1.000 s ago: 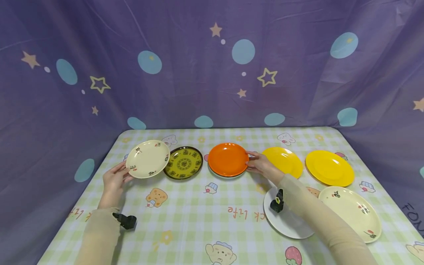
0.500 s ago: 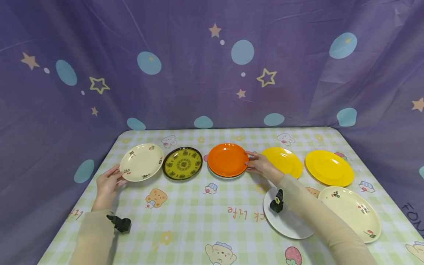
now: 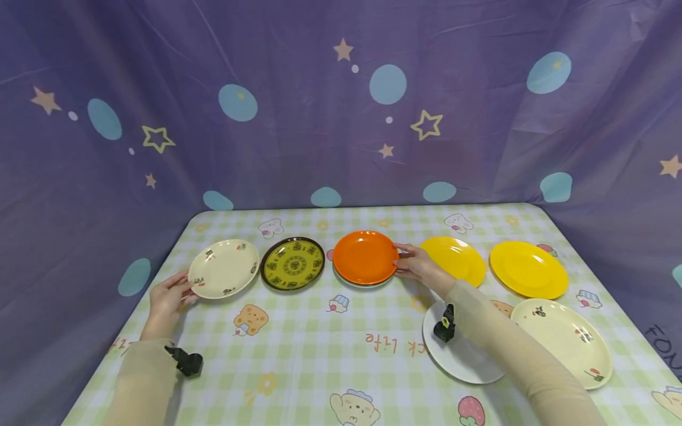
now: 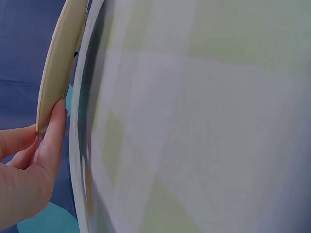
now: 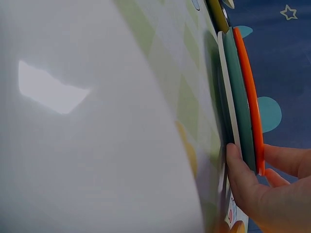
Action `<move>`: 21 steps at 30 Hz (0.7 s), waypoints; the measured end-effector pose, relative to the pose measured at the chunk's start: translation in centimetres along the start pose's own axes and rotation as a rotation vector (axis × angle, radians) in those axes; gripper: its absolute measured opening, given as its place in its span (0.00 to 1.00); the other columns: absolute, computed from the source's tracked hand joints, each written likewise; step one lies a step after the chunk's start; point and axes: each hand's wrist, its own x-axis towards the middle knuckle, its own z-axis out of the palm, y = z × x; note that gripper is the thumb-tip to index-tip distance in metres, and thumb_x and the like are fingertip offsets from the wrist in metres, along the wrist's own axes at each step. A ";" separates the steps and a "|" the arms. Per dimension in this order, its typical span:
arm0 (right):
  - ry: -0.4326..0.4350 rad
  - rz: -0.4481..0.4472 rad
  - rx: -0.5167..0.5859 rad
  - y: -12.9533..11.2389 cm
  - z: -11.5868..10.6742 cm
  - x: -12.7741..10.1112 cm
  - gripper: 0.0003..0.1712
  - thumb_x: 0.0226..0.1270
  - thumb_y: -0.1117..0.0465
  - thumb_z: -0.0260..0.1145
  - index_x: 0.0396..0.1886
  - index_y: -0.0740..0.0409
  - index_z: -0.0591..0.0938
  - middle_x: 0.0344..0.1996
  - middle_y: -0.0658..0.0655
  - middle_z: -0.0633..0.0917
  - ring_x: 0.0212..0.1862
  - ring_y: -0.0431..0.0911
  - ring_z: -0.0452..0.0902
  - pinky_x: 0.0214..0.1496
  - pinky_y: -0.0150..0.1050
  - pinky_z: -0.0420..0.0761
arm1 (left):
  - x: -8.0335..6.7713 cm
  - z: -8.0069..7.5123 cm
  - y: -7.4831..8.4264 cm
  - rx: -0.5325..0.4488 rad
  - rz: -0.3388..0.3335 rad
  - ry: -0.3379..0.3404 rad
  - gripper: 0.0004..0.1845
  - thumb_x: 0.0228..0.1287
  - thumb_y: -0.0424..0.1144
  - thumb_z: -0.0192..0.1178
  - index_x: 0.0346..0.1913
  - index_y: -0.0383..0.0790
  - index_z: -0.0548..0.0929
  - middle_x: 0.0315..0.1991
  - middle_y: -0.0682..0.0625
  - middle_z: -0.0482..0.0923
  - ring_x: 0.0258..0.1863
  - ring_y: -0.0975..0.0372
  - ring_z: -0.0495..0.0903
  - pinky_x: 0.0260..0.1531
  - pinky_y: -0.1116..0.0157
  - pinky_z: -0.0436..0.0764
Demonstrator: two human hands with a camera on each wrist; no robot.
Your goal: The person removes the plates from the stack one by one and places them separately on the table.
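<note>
- Meanwhile, at the left of the head view, the left hand point(image 3: 169, 297) pinches the near rim of a cream plate point(image 3: 224, 276), thumb on top and fingers beneath; the plate sits at the left end of the row, just beside a green patterned plate point(image 3: 292, 262).
- Seen from the left wrist, the cream plate's edge point(image 4: 57, 68) is caught only by the fingertips point(image 4: 52, 138), close to the table's border. Such a shallow hold could let the rim slide out, and the plate might drop over the near edge.
- At centre frame the right hand point(image 3: 421, 264) grips the right side of an orange plate point(image 3: 365, 256), fingers curled round its rim.
- From the right wrist, the orange plate point(image 5: 249, 92) tops a stack with a teal plate point(image 5: 239, 102) and a white one below; the thumb point(image 5: 243, 179) presses the stack's underside. If the fingers catch more than one rim, the whole pile could lift or shear apart.
- Just right of that hand lies a yellow plate point(image 3: 454, 259); a knuckle or sleeve swinging outward could nudge it.
- Lower right, the forearm crosses above a white plate point(image 3: 461, 354) and passes beside an oval cream dish point(image 3: 562, 340); a lowered arm might drag either across the checked tablecloth point(image 3: 319, 349).
</note>
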 end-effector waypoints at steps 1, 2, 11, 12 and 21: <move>0.001 0.000 0.001 0.0 0.0 0.0 0.33 0.60 0.78 0.52 0.66 0.60 0.59 0.52 0.68 0.65 0.31 0.44 0.76 0.52 0.49 0.73 | 0.0 0.0 0.0 0.016 -0.001 0.002 0.29 0.59 0.24 0.48 0.65 0.32 0.57 0.22 0.64 0.77 0.21 0.68 0.78 0.23 0.71 0.82; 0.002 0.001 0.002 0.0 0.0 0.0 0.33 0.60 0.78 0.52 0.66 0.60 0.59 0.52 0.68 0.65 0.31 0.44 0.75 0.53 0.50 0.73 | 0.0 0.0 0.0 0.029 -0.002 0.003 0.29 0.59 0.24 0.49 0.65 0.32 0.57 0.22 0.64 0.77 0.21 0.68 0.78 0.24 0.70 0.82; 0.016 0.012 0.004 0.0 0.1 0.1 0.33 0.59 0.78 0.52 0.65 0.59 0.60 0.51 0.66 0.65 0.31 0.44 0.75 0.53 0.49 0.73 | 0.5 -0.1 -0.3 0.042 -0.018 -0.003 0.30 0.58 0.22 0.46 0.65 0.32 0.55 0.20 0.64 0.77 0.21 0.68 0.79 0.25 0.70 0.82; 0.017 0.014 0.007 0.0 0.1 0.1 0.33 0.59 0.78 0.52 0.65 0.59 0.60 0.51 0.66 0.65 0.31 0.44 0.75 0.52 0.49 0.73 | 0.5 -0.1 -0.3 0.040 -0.018 -0.008 0.30 0.58 0.22 0.46 0.65 0.31 0.54 0.20 0.64 0.77 0.21 0.68 0.79 0.25 0.69 0.82; 0.018 0.017 0.010 0.0 0.0 0.2 0.34 0.59 0.78 0.52 0.65 0.58 0.60 0.53 0.67 0.65 0.30 0.43 0.75 0.52 0.49 0.74 | 0.9 0.0 -0.5 0.040 -0.027 -0.022 0.30 0.58 0.21 0.45 0.65 0.30 0.53 0.19 0.64 0.77 0.20 0.67 0.79 0.25 0.68 0.82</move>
